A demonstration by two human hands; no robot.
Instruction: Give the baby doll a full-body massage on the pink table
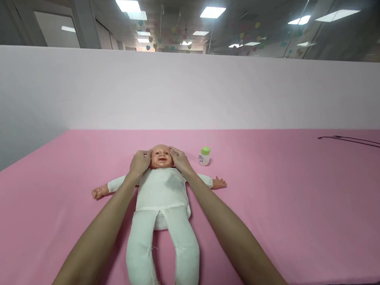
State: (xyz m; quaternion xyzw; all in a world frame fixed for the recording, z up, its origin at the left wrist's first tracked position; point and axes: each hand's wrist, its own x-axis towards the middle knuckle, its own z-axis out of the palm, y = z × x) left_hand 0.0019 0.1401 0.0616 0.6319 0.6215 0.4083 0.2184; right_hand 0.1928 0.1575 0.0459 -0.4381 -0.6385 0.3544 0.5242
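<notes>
At left, the left hand (pixel 140 162) lies against one side of the head of the doll (pixel 161 190), fingers curled close together; whether they pinch anything, I cannot tell. The doll lies face up on the pink sheet (pixel 289 213), between the hands. The right hand (pixel 180 160) meets the head's other side, fingers bent, grip likewise unclear. The step in hand looks like handling both sides at once; the next move seems to call for light, even pressure. Counted: two hands, one doll, then one green-capped bottle (pixel 204 156) and, far right, black cord (pixel 338 136) showing two strands.
</notes>
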